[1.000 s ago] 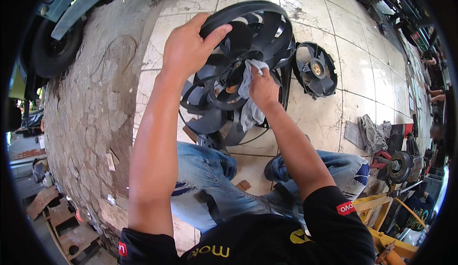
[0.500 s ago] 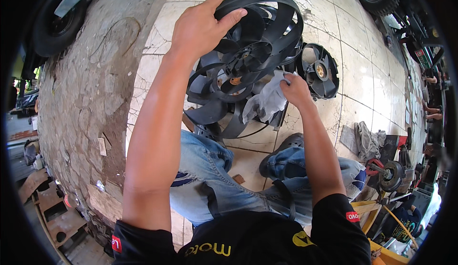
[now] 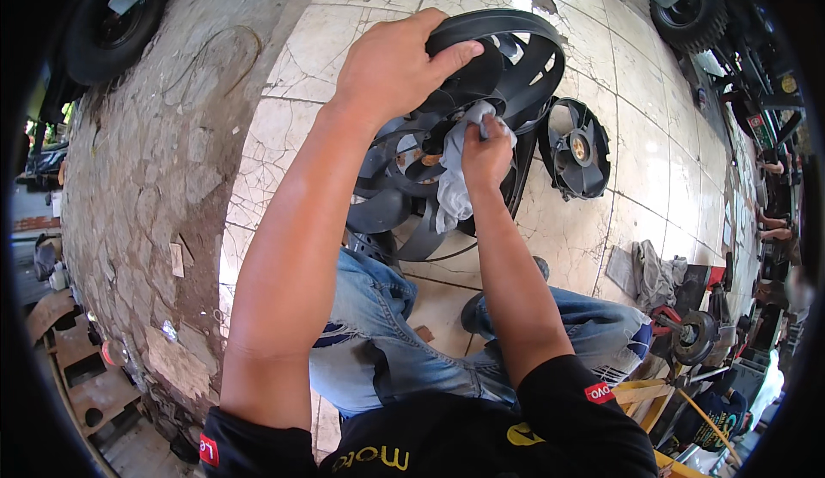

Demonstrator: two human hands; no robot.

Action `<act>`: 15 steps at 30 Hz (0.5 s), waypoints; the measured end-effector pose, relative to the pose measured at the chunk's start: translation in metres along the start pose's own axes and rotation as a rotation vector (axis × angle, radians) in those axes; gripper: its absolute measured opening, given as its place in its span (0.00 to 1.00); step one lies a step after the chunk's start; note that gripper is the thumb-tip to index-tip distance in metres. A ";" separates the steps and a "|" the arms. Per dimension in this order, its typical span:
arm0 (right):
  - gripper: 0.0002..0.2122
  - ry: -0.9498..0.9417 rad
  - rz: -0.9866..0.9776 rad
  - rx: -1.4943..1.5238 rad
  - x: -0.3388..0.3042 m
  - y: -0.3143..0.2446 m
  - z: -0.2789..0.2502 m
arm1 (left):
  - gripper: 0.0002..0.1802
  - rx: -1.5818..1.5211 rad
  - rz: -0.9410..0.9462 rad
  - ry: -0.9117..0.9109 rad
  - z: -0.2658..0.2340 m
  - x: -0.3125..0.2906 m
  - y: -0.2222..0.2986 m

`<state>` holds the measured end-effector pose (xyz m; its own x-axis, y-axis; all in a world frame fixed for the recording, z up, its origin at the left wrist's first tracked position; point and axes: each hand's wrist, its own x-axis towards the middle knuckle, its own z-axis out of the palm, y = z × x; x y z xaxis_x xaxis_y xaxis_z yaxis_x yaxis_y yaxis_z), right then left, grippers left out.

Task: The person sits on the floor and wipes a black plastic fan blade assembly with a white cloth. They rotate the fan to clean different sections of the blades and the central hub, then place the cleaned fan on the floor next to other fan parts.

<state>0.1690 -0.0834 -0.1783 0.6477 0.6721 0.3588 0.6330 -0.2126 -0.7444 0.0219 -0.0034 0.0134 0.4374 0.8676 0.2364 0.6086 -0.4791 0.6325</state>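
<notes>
My left hand is closed round the rim of a black ringed fan wheel, thumb over the inside and fingers behind. The wheel is tilted up on its edge over more black fan parts. A pale grey-white cloth is bunched in my right hand, pressed against the wheel near its hub. The cloth and hand hide part of the hub and lower blades. Below lies another large curved fan blade, close to my feet. Right of these, apart from both hands, stands a smaller black fan in a round frame.
White cracked tiles lie under the fans, with rough stone paving to the left. A crumpled grey rag and a wheel-like tool part lie at the right. Tyres stand at the far corners.
My right hand has moved left and inward with the cloth, from the wheel's lower right side to near its hub. The wheel and left hand appear slightly lower and further right.
</notes>
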 end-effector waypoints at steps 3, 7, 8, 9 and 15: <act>0.14 -0.061 -0.014 0.016 -0.001 0.004 0.000 | 0.33 -0.047 -0.013 -0.033 0.001 -0.002 0.001; 0.13 -0.160 0.071 0.109 0.000 0.003 0.000 | 0.35 0.005 0.036 0.005 0.003 0.002 -0.001; 0.13 -0.192 0.033 0.132 -0.006 0.002 -0.001 | 0.36 0.016 0.032 0.023 0.004 0.001 -0.002; 0.12 -0.222 -0.004 0.160 -0.011 0.001 -0.002 | 0.37 0.031 0.031 0.041 0.002 0.002 -0.001; 0.10 -0.289 -0.138 -0.038 -0.024 0.003 -0.008 | 0.39 0.077 -0.034 -0.033 -0.001 0.002 0.010</act>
<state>0.1586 -0.1052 -0.1845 0.4109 0.8690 0.2757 0.7254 -0.1284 -0.6763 0.0282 -0.0066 0.0204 0.4365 0.8792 0.1911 0.6720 -0.4598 0.5804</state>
